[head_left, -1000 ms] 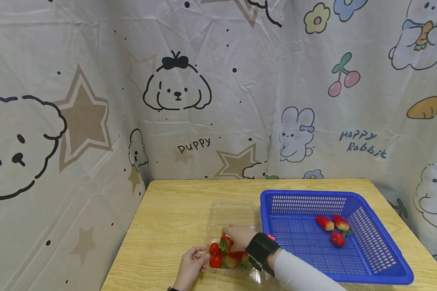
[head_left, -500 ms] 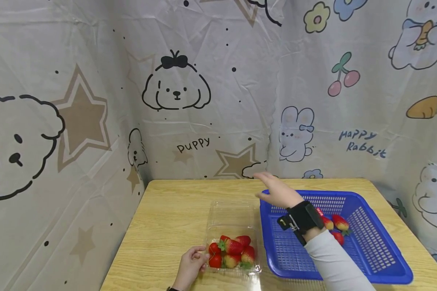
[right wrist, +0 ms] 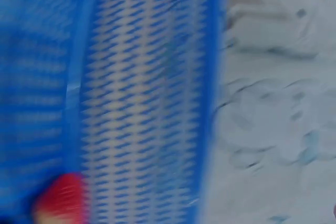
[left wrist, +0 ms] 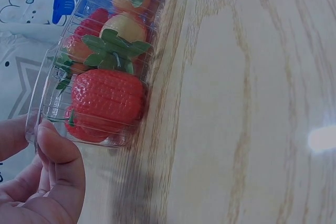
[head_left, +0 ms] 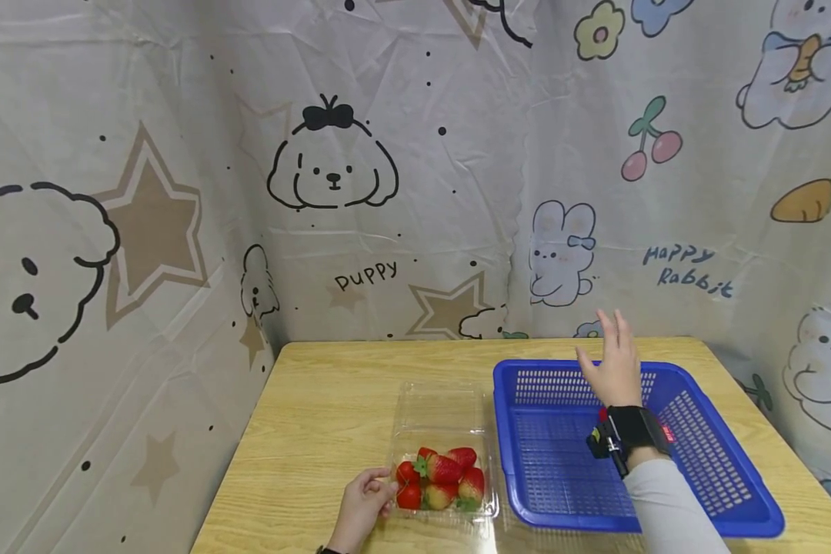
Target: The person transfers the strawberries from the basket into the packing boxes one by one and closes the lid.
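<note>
Your right hand [head_left: 616, 362] hangs over the blue perforated plastic basket [head_left: 706, 492], fingers spread wide and holding nothing; it looks like the release step of moving fruit across. Your left hand [head_left: 362, 508] pinches the near-left corner of the clear plastic clamshell box [head_left: 443, 408], just left of the basket, where red strawberries [head_left: 442, 481] sit heaped. One red berry [right wrist: 60, 198] shows blurred inside the basket. The next move likely calls for swinging back left of the basket to the box
</note>
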### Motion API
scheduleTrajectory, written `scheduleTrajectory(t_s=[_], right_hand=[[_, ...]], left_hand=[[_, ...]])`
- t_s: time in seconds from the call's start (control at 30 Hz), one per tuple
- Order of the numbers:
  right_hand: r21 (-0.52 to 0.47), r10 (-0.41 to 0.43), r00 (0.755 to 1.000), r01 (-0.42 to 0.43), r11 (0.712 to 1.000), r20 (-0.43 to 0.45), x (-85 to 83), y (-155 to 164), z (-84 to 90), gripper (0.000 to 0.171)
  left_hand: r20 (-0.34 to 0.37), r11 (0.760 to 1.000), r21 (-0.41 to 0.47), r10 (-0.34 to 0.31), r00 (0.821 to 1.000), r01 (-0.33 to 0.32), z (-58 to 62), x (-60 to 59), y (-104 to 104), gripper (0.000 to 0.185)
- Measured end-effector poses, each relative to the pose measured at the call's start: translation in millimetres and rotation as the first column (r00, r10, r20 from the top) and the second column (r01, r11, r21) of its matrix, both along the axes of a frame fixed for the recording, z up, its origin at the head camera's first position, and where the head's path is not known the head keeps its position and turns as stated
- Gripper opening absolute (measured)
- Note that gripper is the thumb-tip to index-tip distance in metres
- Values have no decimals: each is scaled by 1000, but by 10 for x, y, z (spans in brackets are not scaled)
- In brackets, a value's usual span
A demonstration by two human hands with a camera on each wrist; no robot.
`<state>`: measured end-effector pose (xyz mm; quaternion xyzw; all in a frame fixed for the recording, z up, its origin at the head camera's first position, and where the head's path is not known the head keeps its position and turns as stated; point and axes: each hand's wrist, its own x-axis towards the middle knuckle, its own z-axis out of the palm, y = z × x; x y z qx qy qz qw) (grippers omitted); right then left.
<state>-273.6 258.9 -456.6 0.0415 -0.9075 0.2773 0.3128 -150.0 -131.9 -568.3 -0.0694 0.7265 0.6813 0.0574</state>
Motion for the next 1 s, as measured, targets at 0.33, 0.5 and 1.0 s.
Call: scheduleTrajectory(t_s=[0.33,0.5,1.0], right_hand=[[-40,-185,893,220,975,409,89,339,-573,65],[40,-136,772,142,989,621,109,412,-784,57],[143,-121,758,37,989,641,62,507,-1075,43]], left_hand=[[4,1000,3,1,1000,-1,-21,-4,-5,38],[10,1000,3,8,1000,-8,1,-2,-2,38],[26,1000,-10,5,1000,-5,15,8,-14,38]])
